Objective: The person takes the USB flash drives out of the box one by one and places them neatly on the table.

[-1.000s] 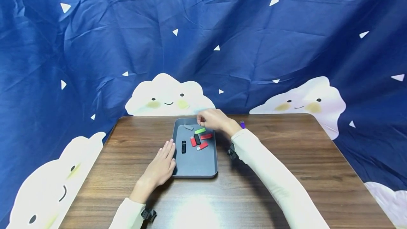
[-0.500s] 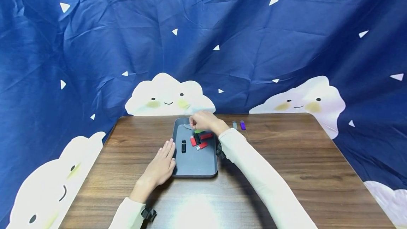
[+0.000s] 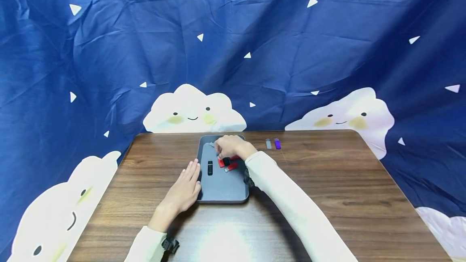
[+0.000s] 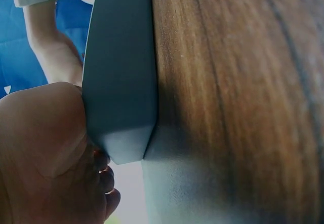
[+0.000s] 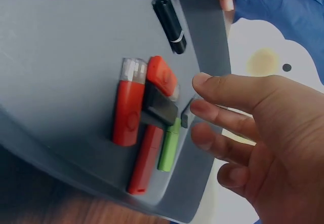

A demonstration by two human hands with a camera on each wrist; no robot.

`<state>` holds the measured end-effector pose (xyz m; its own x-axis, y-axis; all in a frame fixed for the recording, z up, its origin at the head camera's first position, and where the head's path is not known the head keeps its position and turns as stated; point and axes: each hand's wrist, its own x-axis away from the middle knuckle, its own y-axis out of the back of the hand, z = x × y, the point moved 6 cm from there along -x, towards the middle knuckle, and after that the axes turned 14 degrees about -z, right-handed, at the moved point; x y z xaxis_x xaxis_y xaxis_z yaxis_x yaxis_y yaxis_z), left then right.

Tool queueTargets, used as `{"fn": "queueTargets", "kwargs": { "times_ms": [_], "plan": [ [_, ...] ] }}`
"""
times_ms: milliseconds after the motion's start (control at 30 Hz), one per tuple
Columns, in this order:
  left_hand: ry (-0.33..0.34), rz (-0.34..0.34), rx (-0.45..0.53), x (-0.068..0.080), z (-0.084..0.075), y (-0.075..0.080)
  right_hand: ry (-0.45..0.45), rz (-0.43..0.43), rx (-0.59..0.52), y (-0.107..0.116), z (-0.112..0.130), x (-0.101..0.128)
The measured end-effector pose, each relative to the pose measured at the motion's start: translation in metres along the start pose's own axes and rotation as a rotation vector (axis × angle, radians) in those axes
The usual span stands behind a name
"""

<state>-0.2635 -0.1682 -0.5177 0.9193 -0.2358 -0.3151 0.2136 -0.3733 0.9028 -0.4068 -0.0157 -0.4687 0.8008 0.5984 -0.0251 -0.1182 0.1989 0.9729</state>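
Several USB sticks lie in a grey tray (image 3: 223, 191). My left hand (image 3: 185, 189) rests along the tray's left rim with straight fingers. Over the far half of the tray is my right hand (image 3: 230, 145), its fingers loosely bent and apart. In the right wrist view, the right fingertips are right by a small grey USB stick (image 5: 188, 115). Close to it are a green stick (image 5: 170, 147), a black stick (image 5: 159, 105), a dark red stick (image 5: 146, 159) and two brighter red sticks, one of them (image 5: 129, 102) with a clear cap. A black stick with a silver band (image 5: 170, 24) lies apart from them.
On the brown wooden table (image 3: 327, 189), right of the tray, a grey USB stick (image 3: 268, 143) lies next to a purple one (image 3: 278, 143). A blue curtain (image 3: 233, 51) with white clouds stands behind the table's far edge.
My right hand has moved left and then nearer over the tray, covering the green stick in the head view. The grey stick on the table has come into sight. The left hand stays put.
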Motion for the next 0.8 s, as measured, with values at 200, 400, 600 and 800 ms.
{"fn": "queueTargets", "kwargs": {
  "times_ms": [200, 400, 600, 800],
  "plan": [
    [0.002, -0.005, 0.008, 0.000, 0.001, -0.002, 0.004, 0.025, 0.026, -0.012, 0.002, 0.002],
    [-0.006, -0.016, 0.014, 0.000, 0.002, -0.004, 0.028, 0.014, 0.054, -0.017, 0.004, 0.004],
    [-0.005, -0.019, 0.026, 0.000, 0.001, -0.003, 0.023, 0.026, 0.064, -0.018, 0.005, 0.005],
    [-0.020, -0.017, -0.003, 0.001, -0.001, -0.001, 0.005, 0.063, 0.057, -0.019, 0.005, 0.008]
  ]
}}
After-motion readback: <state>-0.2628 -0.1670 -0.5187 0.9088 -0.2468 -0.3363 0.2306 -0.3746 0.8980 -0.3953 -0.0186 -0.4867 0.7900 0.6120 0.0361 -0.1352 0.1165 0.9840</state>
